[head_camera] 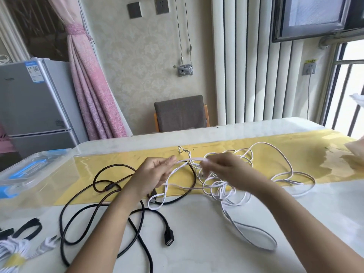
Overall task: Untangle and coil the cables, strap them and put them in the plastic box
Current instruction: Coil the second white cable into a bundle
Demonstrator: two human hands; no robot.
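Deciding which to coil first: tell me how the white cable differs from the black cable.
The white cable is flat; the black cable is round. The white cable is bunched in a tangle, the black cable lies in loose open loops. The left hand and right hand hold the white cable; neither grips the black cable. Both are uncoiled on the table.

black cable [169, 235] loops, probably fencing plastic box [39, 174]

Left hand [155, 172] and right hand [222, 168] hover close, pinching.
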